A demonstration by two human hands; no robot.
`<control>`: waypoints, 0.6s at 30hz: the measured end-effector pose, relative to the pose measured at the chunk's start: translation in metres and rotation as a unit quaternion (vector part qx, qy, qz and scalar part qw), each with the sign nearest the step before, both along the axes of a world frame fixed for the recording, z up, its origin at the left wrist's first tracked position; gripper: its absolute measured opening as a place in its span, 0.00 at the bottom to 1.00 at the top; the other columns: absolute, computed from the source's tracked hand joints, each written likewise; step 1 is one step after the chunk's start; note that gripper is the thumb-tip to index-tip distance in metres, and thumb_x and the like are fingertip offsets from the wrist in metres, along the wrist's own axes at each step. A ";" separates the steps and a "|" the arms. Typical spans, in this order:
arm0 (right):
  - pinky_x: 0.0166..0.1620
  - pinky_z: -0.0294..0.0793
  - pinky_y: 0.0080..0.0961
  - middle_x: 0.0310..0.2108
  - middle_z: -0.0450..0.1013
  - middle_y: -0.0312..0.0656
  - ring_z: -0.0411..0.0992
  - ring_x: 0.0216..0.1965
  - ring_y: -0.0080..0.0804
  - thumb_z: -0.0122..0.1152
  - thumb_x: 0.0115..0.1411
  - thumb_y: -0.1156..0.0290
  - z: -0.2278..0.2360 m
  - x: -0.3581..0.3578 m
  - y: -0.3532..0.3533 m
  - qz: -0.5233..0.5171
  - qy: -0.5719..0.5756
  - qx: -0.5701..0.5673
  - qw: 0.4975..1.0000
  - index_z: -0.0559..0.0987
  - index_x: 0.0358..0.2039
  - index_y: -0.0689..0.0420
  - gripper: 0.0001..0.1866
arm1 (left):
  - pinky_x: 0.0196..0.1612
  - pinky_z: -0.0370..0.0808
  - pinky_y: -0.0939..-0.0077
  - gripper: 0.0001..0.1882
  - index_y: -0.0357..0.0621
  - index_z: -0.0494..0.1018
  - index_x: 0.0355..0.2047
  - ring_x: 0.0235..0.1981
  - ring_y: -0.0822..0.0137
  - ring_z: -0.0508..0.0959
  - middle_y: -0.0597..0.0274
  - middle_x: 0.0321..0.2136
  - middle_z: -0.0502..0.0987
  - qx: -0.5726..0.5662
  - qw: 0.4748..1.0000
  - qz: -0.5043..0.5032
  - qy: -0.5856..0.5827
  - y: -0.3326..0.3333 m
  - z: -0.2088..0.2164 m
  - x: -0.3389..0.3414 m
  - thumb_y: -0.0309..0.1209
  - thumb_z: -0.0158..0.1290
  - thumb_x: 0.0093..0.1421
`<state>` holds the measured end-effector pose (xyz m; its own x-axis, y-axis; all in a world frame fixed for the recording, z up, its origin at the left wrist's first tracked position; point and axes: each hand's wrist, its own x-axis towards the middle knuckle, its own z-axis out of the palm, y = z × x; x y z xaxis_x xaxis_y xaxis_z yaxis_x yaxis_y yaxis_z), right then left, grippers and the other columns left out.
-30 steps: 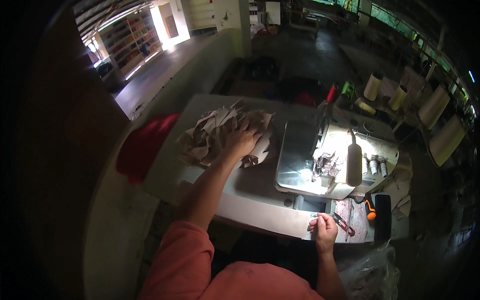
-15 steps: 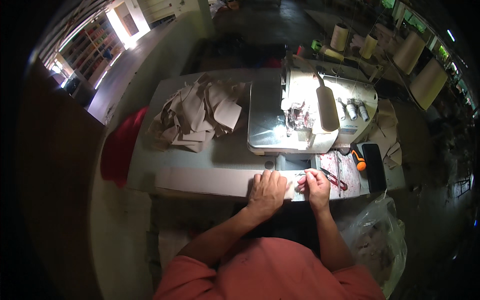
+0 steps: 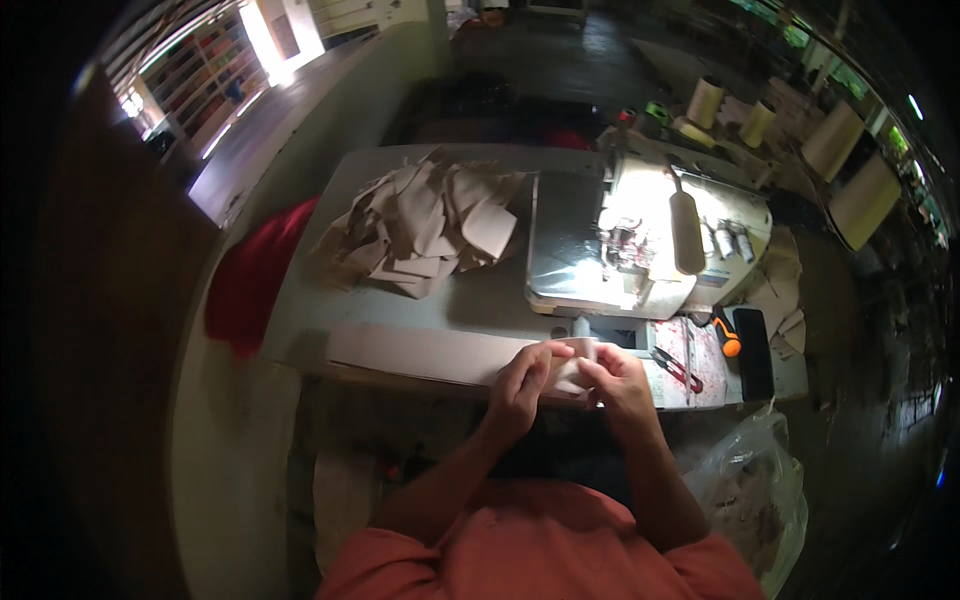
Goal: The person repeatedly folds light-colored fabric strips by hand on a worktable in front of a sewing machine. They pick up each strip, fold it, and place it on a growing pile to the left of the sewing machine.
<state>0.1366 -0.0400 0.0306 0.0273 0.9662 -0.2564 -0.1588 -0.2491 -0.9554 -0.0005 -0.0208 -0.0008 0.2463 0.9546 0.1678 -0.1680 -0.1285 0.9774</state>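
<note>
Close together at the table's front edge, both hands pinch a small pale fabric piece (image 3: 570,375). My left hand (image 3: 520,388) has its fingers closed on the left side of it, and my right hand (image 3: 622,388) grips the right side with thumb and fingertips. A long beige fabric strip (image 3: 420,352) lies flat along the front edge and runs up to my left hand. Whether the small piece is joined to this strip is hidden by that hand. Just behind the hands stands a sewing machine (image 3: 650,235) with its lamp lit.
A heap of beige fabric pieces (image 3: 435,225) lies left of the machine. Red-handled thread snips (image 3: 678,370), an orange-tipped tool (image 3: 731,346) and a black phone (image 3: 753,352) sit at right. Thread cones (image 3: 865,200) rise behind. A clear plastic bag (image 3: 755,480) hangs below the table's right side.
My left hand has lifted from lying on the strip and now pinches the small piece with my right hand, which has turned inward. The whole view has shifted slightly.
</note>
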 end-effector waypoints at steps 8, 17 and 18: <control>0.19 0.67 0.15 0.21 0.69 0.38 0.67 0.18 0.19 0.49 0.51 0.78 0.041 -0.019 -0.009 -0.055 -0.016 0.112 0.992 0.71 0.27 0.64 0.03 | 0.46 0.61 0.69 0.27 0.37 0.64 0.40 0.41 0.61 0.67 0.54 0.43 0.66 -0.262 0.801 0.037 -0.537 0.007 -0.022 -0.086 0.50 0.35 0.57; 0.26 0.74 0.20 0.23 0.68 0.39 0.70 0.23 0.24 0.45 0.54 0.71 0.014 -0.006 0.000 -0.023 0.084 0.024 0.996 0.68 0.28 0.62 0.08 | 0.49 0.60 0.62 0.24 0.36 0.55 0.50 0.47 0.52 0.64 0.48 0.47 0.62 0.058 0.952 0.222 -0.202 0.038 0.036 -0.110 0.36 0.41 0.57; 0.26 0.73 0.18 0.27 0.69 0.40 0.69 0.25 0.23 0.45 0.54 0.69 0.011 -0.010 0.002 0.001 0.082 0.003 0.997 0.70 0.31 0.63 0.10 | 0.49 0.59 0.61 0.23 0.37 0.55 0.51 0.47 0.48 0.63 0.46 0.48 0.61 0.127 0.975 0.164 0.077 0.026 0.024 -0.093 0.34 0.41 0.56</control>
